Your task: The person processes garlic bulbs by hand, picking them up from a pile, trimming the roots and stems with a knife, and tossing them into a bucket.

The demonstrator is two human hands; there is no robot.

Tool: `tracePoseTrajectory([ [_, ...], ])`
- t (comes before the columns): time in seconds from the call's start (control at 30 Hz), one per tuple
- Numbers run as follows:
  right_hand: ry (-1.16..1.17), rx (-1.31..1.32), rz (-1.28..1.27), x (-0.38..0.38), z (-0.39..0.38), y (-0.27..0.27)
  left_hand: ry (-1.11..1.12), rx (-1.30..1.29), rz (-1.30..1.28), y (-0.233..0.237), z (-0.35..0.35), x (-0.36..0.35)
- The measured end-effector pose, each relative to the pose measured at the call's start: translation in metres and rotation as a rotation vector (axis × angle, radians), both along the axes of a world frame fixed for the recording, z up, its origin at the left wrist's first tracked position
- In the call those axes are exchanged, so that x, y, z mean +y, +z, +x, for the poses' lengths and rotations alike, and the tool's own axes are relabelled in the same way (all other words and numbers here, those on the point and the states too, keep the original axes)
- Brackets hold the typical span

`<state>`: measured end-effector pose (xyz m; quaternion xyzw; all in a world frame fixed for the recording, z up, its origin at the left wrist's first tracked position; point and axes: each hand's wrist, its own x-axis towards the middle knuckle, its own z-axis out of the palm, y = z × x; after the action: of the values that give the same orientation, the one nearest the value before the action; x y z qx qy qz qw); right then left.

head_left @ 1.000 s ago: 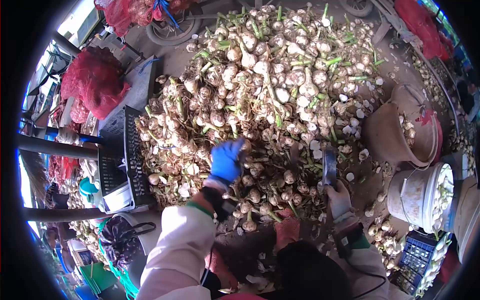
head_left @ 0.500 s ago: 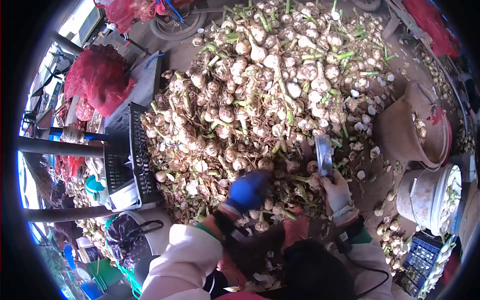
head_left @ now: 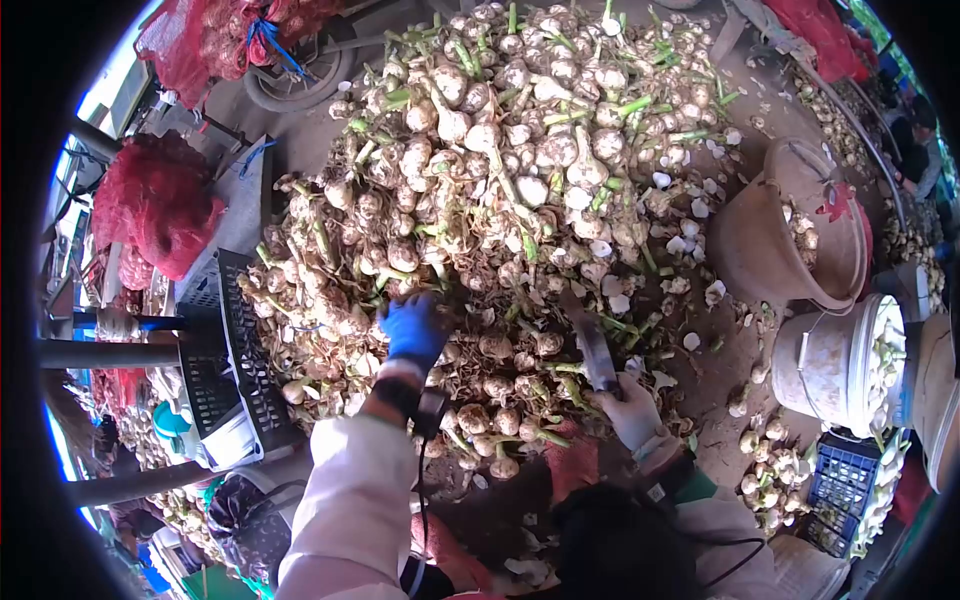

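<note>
My left hand, in a blue glove, reaches into the near side of a large heap of garlic bulbs with stems and dry roots. Its fingers are apart at the bulbs, their tips partly hidden, and no bulb shows clearly in them. My right hand, in a pale glove, is closed around the handle of a broad-bladed knife. The blade points up and away over the heap's right edge. Several bulbs lie between my hands, close to a red-clad leg or foot.
On the right stand a brown tub with some bulbs inside, a white bucket and a blue crate. A black crate and a red mesh sack are on the left. Garlic scraps litter the ground.
My left hand has moved left and forward into the heap. My right hand has come slightly left and down with the knife, whose blade now tilts left. The whole view has shifted.
</note>
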<state>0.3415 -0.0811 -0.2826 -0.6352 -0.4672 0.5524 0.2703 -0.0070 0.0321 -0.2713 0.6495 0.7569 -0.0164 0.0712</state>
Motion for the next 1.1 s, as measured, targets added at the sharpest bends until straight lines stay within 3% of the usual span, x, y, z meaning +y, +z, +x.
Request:
tracePoseTrajectory([
  [0.03,-0.007,0.007,-0.003,0.0,0.003,-0.001,-0.147,-0.042,0.228,0.022,-0.003,-0.016],
  [0.13,-0.149,0.097,0.132,-0.009,0.014,-0.011,-0.088,-0.521,0.194,0.035,0.006,-0.046],
  [0.17,-0.146,0.095,0.133,-0.009,0.018,-0.016,-0.072,-0.647,0.013,0.036,0.014,-0.058],
  [0.23,-0.246,0.215,-0.037,-0.009,0.024,-0.02,-0.031,-0.72,-0.22,0.091,0.066,-0.046],
  [0.3,-0.291,0.295,-0.103,-0.007,0.023,-0.008,-0.209,-1.061,-0.049,0.12,0.116,-0.019],
  [0.33,-0.34,0.337,-0.079,-0.007,0.021,-0.003,-0.341,-1.344,-0.067,0.145,0.145,-0.005],
  [0.37,-0.388,0.38,-0.051,-0.004,0.02,0.001,-0.558,-1.645,0.102,0.164,0.174,0.005],
  [0.43,-0.443,0.429,-0.009,-0.005,0.023,0.006,-0.693,-1.702,0.325,0.205,0.222,0.027],
  [0.5,-0.42,0.33,0.073,-0.006,0.037,0.005,-0.601,-1.494,0.171,0.196,0.232,0.05],
  [0.53,-0.429,0.324,0.073,-0.009,0.044,0.008,-0.671,-1.204,0.282,0.185,0.235,0.062],
  [0.6,-0.474,0.283,0.022,-0.014,0.059,0.014,-0.739,-0.701,0.163,0.12,0.221,0.057],
  [0.63,-0.481,0.278,0.022,-0.017,0.066,0.009,-0.745,-0.481,-0.032,0.089,0.214,0.038],
  [0.7,-0.495,0.195,0.067,-0.017,0.078,-0.006,-0.731,-0.288,-0.318,0.005,0.205,-0.008],
  [0.77,-0.498,0.209,0.095,-0.007,0.074,-0.001,-0.688,-0.275,-0.07,-0.047,0.195,-0.046],
  [0.8,-0.423,0.124,0.11,0.002,0.07,0.004,-0.686,-0.276,-0.064,-0.046,0.191,-0.056],
  [0.87,-0.318,0.102,0.115,0.02,0.057,0.012,-0.553,-0.686,0.123,-0.031,0.191,-0.073],
  [0.9,-0.234,0.029,-0.013,0.026,0.049,0.014,-0.551,-0.687,0.123,-0.017,0.193,-0.08],
  [0.97,-0.165,0.052,0.102,0.037,0.014,0.041,0.042,-1.507,-0.293,0.012,0.197,-0.088],
  [1.0,-0.05,0.028,0.294,0.04,-0.002,0.046,-0.137,-1.528,0.0,-0.003,0.197,-0.088],
  [1.03,0.067,0.006,0.487,0.044,-0.011,0.052,-0.012,-1.667,0.078,0.016,0.194,-0.088],
  [1.1,0.131,-0.262,0.61,0.063,-0.013,0.115,0.074,-1.515,0.04,0.047,0.17,-0.078],
])
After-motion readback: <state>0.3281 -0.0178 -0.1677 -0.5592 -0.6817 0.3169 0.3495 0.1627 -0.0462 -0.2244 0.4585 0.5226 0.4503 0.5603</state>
